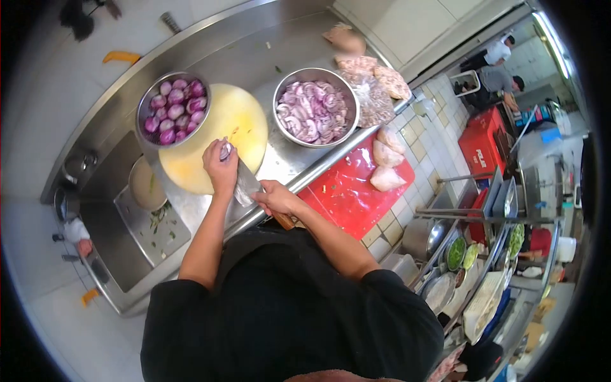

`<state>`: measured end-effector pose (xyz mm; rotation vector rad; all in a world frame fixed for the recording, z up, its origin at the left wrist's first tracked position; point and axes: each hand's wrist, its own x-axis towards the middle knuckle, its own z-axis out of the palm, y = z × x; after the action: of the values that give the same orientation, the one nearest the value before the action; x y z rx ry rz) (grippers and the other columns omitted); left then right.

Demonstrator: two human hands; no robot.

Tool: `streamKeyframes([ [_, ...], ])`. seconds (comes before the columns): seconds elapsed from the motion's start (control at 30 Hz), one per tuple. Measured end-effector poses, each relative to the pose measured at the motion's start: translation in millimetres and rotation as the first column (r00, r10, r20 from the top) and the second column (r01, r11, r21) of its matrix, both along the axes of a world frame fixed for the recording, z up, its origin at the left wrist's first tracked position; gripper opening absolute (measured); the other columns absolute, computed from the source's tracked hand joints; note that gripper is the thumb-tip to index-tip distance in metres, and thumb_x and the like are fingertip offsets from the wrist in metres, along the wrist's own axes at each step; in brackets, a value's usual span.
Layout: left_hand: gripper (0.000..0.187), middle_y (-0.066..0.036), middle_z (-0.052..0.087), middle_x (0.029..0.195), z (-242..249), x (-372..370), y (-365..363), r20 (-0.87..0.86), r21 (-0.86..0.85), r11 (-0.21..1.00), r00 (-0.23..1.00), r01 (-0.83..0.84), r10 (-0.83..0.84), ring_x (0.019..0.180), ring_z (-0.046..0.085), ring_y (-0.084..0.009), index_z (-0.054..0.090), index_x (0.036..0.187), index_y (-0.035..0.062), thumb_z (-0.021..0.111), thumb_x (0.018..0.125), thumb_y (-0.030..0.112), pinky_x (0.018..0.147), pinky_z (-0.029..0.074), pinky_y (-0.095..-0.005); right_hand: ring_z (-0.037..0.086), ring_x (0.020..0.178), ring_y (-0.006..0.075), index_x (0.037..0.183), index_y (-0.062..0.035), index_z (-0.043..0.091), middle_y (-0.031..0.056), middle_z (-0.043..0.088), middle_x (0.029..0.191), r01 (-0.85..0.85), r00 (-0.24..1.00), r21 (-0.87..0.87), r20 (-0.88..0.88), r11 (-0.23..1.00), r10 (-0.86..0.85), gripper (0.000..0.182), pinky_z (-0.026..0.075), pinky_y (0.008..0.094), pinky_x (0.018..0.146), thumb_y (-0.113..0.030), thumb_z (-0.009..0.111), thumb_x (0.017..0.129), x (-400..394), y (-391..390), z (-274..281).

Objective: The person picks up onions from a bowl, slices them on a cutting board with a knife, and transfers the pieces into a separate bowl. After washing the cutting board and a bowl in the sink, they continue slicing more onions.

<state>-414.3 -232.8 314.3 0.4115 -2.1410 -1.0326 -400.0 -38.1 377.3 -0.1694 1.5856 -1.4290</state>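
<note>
My left hand (pixel 221 167) is closed around a small purple onion (pixel 226 150), mostly covered by the fingers, over the round yellowish cutting board (pixel 248 118). My right hand (pixel 278 197) grips a cleaver (pixel 245 183) where the wide metal blade meets the wooden handle; the blade points toward my left hand. Touching the board's upper left edge is a bowl (pixel 140 118) of peeled whole purple onions (pixel 175 113). To the right of the board stands a steel bowl (pixel 354 121) filled with sliced purple onions (pixel 313 109).
Pale raw meat pieces (pixel 387 167) lie on a red board (pixel 344 197) at right. Bags (pixel 375 95) sit at the counter's far end. A sink (pixel 114 235) holding a pot (pixel 147 184) is at left. Shelves with food containers (pixel 456 253) and two people (pixel 499 79) are farther right.
</note>
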Motion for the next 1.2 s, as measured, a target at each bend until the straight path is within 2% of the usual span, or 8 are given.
streamKeyframes([
  [0.37, 0.042, -0.021, 0.062, 0.133, 65, -167, 174, -0.208, -0.088, 0.845, 0.82, 0.528, -0.534, 0.127, 0.056, -0.041, 0.067, 0.125, 0.0056, 0.073, 0.088, 0.024, 0.112, 0.04, -0.0494, 0.066, 0.056, 0.019, 0.113, 0.0069, 0.062, 0.0135, 0.066, 0.072, 0.577, 0.756, 0.202, -0.499, 0.791, -0.424, 0.03, 0.053, 0.0378, 0.055, -0.017, 0.063, 0.095, -20, 121, 92],
  [0.43, 0.044, -0.022, 0.061, 0.134, 36, -195, 175, -0.065, -0.23, 0.89, 0.906, 0.395, -0.419, 0.129, 0.055, -0.0412, 0.066, 0.127, 0.0056, 0.071, 0.089, 0.027, 0.114, 0.038, -0.0488, 0.07, 0.061, 0.0275, 0.112, 0.0052, 0.062, 0.0197, 0.068, 0.075, 0.627, 0.725, 0.221, -0.517, 0.747, -0.456, 0.03, 0.056, 0.0437, 0.061, -0.018, 0.064, 0.094, -19, 130, 94],
  [0.53, 0.041, -0.023, 0.061, 0.138, 51, -200, 146, -0.045, -0.268, 0.906, 0.935, 0.328, -0.352, 0.133, 0.053, -0.0419, 0.069, 0.125, 0.0046, 0.072, 0.09, 0.025, 0.117, 0.038, -0.0485, 0.063, 0.055, 0.0207, 0.112, 0.003, 0.063, 0.0121, 0.065, 0.071, 0.661, 0.626, 0.177, -0.666, 0.729, -0.406, 0.023, 0.052, 0.0381, 0.054, -0.013, 0.064, 0.096, -10, 142, 68],
  [0.63, 0.033, -0.021, 0.063, 0.137, 93, -187, 95, -0.154, -0.087, 0.91, 0.897, 0.404, -0.413, 0.132, 0.056, -0.0382, 0.073, 0.118, 0.0036, 0.075, 0.089, 0.019, 0.114, 0.042, -0.0461, 0.07, 0.085, 0.0474, 0.112, 0.0004, 0.064, 0.0291, 0.071, 0.088, 0.633, 0.601, 0.202, -0.737, 0.747, -0.31, 0.027, 0.055, 0.0539, 0.076, -0.02, 0.065, 0.094, 0, 125, 85],
  [0.73, 0.028, -0.015, 0.069, 0.13, 168, -153, 50, -0.245, -0.068, 0.929, 0.896, 0.364, -0.37, 0.124, 0.064, -0.0283, 0.073, 0.121, 0.0037, 0.073, 0.093, 0.011, 0.11, 0.047, -0.0388, 0.07, 0.086, 0.0468, 0.111, -0.0019, 0.065, 0.027, 0.072, 0.09, 0.405, 0.623, 0.446, -0.774, 0.798, 0.117, 0.025, 0.055, 0.0563, 0.077, -0.019, 0.063, 0.093, -6, 91, 80],
  [0.9, 0.019, -0.01, 0.073, 0.115, 220, -109, 33, -0.317, 0.233, 0.849, 0.863, 0.474, -0.395, 0.107, 0.068, -0.0168, 0.072, 0.116, -0.0027, 0.067, 0.098, 0.004, 0.099, 0.052, -0.0312, 0.072, 0.082, 0.0415, 0.109, -0.0065, 0.067, 0.0208, 0.072, 0.086, 0.151, 0.435, 0.342, -0.865, 0.928, 0.248, 0.024, 0.056, 0.0552, 0.076, -0.017, 0.06, 0.088, -36, -1, -2],
  [1.07, 0.018, -0.009, 0.073, 0.107, 176, -97, 32, -0.352, 0.366, 0.715, 0.8, 0.595, -0.485, 0.102, 0.068, -0.0158, 0.07, 0.115, -0.0048, 0.064, 0.099, 0.0, 0.095, 0.054, -0.03, 0.069, 0.091, 0.0345, 0.106, -0.0074, 0.068, 0.0138, 0.069, 0.091, 0.041, 0.309, 0.493, -0.834, 0.869, 0.458, 0.026, 0.05, 0.0503, 0.09, -0.021, 0.065, 0.085, -55, -59, -43],
  [1.2, 0.021, -0.008, 0.072, 0.111, 149, -126, 33, -0.19, 0.444, 0.677, 0.8, 0.587, -0.57, 0.104, 0.066, -0.0145, 0.069, 0.119, -0.0038, 0.065, 0.099, 0.002, 0.097, 0.052, -0.0297, 0.063, 0.104, 0.0364, 0.099, -0.0051, 0.069, 0.0154, 0.065, 0.102, 0.088, 0.215, 0.304, -0.936, 0.949, 0.279, 0.024, 0.049, 0.0486, 0.091, -0.022, 0.07, 0.083, -59, -59, -69],
])
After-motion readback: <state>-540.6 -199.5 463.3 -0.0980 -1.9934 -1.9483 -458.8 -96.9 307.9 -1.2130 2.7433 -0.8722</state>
